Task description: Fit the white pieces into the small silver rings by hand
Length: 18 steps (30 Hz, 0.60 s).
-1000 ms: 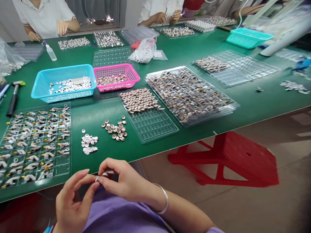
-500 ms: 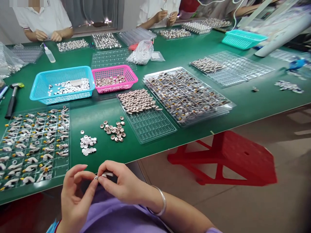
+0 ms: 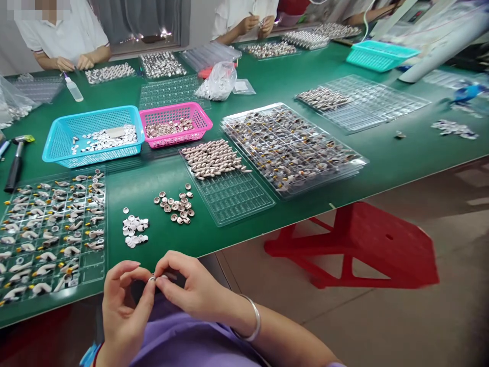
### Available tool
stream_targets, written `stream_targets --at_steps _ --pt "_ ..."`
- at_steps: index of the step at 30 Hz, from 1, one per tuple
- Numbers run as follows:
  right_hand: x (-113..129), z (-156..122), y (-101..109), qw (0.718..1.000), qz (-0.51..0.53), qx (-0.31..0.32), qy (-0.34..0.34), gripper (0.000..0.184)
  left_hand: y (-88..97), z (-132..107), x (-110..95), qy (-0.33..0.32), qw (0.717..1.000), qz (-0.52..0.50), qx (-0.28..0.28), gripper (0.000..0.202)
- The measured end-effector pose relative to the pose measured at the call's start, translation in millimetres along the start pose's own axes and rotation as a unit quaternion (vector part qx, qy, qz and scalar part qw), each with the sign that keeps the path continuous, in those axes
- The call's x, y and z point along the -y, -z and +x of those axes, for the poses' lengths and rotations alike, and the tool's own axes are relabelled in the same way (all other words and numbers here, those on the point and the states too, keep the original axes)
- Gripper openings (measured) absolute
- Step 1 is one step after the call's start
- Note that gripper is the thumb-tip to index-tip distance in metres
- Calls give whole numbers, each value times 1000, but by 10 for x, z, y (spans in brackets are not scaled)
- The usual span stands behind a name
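My left hand (image 3: 124, 311) and my right hand (image 3: 189, 290) meet over my lap, just below the green table's near edge (image 3: 229, 239). Together their fingertips pinch a small metal ring-shaped part (image 3: 152, 279). The right hand also seems to hold a second small pale piece, partly hidden by its fingers. On the table nearest them lie a small heap of white discs (image 3: 133, 232) and a scatter of brown round caps (image 3: 174, 205). A clear tray (image 3: 49, 234) of curved white parts with yellow tips sits to the left.
A blue basket (image 3: 91, 136) and a pink basket (image 3: 174, 123) hold small parts. Clear trays (image 3: 225, 176) (image 3: 290, 148) of brown pieces lie to the right. A hammer (image 3: 15, 160) rests far left. Other people work across the table. A red stool (image 3: 359, 244) stands under the table edge.
The view has shifted slightly left and down. My hands stay together on the small part, the left fingers curling in a little closer.
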State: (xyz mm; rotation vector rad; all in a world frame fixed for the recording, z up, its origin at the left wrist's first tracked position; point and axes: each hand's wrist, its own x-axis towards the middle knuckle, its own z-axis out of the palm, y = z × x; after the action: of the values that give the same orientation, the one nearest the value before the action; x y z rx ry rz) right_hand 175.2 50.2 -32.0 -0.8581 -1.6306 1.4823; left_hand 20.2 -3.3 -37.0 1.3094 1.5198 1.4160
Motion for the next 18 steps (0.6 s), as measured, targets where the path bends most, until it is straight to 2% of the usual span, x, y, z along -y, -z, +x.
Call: stream_targets --at_steps 3,5,7,9,13,18 --pt "2 1 53 1000 -5 -20 5 5 9 73 -10 -21 998 45 31 33" --pt "2 2 118 999 -23 -32 9 6 6 168 -32 -47 992 82 82 31" --pt "-7 5 203 998 -46 -51 8 7 -11 303 -55 -95 972 156 144 26" --pt "-25 12 294 994 -68 -84 -1 7 -58 475 -71 -159 934 262 184 19" --pt "-69 30 431 988 -67 -136 -14 7 -294 844 -61 -211 897 358 149 24" --pt "-105 12 461 991 -25 -131 -34 6 -624 1100 -31 -235 856 439 139 26"
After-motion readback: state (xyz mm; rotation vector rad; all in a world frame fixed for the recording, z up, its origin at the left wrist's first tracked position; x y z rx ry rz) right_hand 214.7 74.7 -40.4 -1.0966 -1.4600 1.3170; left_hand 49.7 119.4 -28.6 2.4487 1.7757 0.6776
